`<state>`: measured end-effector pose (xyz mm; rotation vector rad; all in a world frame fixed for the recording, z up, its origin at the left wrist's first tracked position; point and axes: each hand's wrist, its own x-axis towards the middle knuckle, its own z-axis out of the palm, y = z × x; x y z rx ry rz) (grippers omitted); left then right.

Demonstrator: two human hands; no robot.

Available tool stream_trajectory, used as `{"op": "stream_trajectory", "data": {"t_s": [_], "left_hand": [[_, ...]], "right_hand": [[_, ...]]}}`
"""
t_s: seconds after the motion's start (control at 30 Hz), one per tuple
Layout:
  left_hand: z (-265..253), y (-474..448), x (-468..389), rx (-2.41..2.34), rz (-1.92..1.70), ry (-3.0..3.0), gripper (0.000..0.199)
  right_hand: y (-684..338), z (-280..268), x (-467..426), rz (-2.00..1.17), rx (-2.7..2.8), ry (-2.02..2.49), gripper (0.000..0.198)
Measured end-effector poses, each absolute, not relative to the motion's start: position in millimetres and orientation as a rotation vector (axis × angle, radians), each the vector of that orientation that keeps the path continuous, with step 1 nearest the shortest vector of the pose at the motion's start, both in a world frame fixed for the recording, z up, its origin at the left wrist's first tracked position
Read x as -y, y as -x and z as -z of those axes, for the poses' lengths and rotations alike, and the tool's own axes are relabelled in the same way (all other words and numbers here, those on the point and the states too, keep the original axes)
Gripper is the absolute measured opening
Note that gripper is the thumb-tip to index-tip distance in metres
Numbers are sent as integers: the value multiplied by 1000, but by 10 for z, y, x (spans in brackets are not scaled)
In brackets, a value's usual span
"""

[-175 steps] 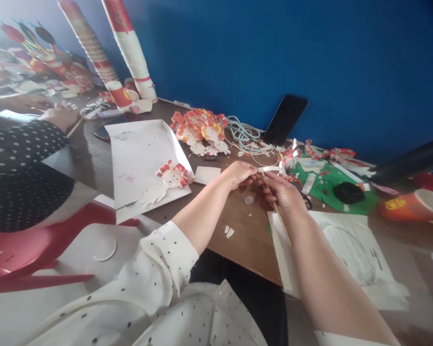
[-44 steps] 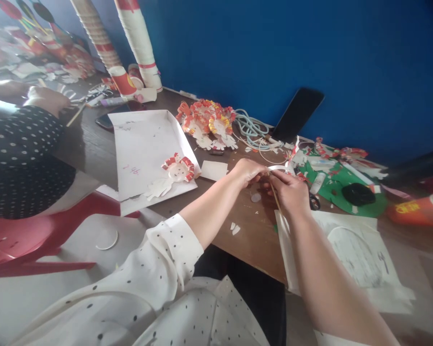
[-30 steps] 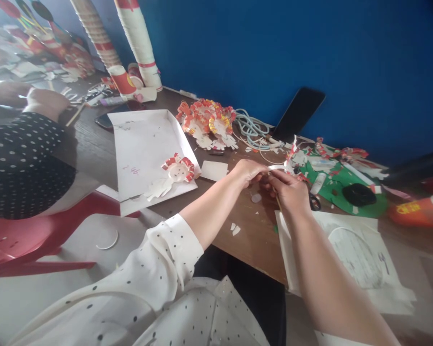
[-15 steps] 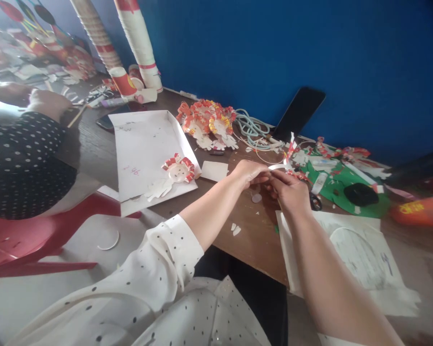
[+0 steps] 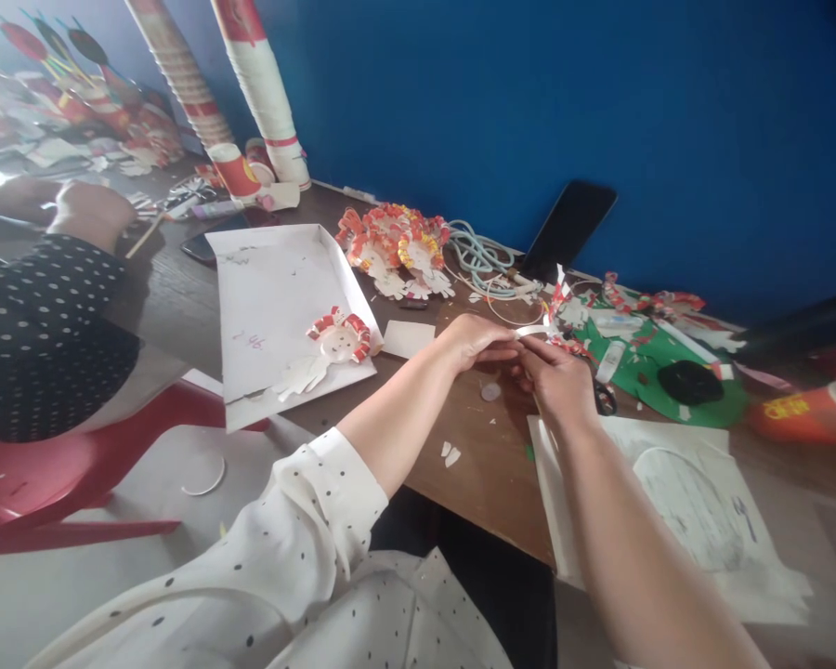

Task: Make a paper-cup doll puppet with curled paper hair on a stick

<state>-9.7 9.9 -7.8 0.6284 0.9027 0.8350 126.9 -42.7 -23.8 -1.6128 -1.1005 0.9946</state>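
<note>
My left hand (image 5: 475, 342) and my right hand (image 5: 558, 379) meet above the brown table, fingers pinched together at the tips. Out from between them sticks a curved white paper strip (image 5: 530, 330). Just beyond it is a red and white cut paper piece (image 5: 558, 295); whether the two are joined I cannot tell. My fingers partly hide what they hold. Beside my right hand lie black-handled scissors (image 5: 605, 400), partly covered. To the left, a white paper sheet (image 5: 271, 288) bears a paper-cup figure (image 5: 341, 342) with a red and white curled rim.
Behind my hands are a pile of curled paper figures (image 5: 394, 243), a coiled cable (image 5: 480, 255) and a phone (image 5: 571, 228) leaning on the blue wall. Green paper (image 5: 631, 358) and an orange cup (image 5: 801, 413) are at right. A co-worker's arm (image 5: 42, 297) is at left.
The view has shifted slightly. My hands stay together around the paper strip, with only a small shift of the fingers.
</note>
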Motion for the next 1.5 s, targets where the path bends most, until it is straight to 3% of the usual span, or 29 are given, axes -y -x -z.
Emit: {"op": "stream_trajectory", "data": {"t_s": [0.3, 1.5], "left_hand": [[35, 62, -55, -1010, -844, -631, 22], [67, -22, -70, -1124, -865, -558, 20]], "right_hand": [[-1256, 268, 445, -994, 1105, 1620, 52], [-1177, 265, 478, -845, 1205, 1636, 44]]}}
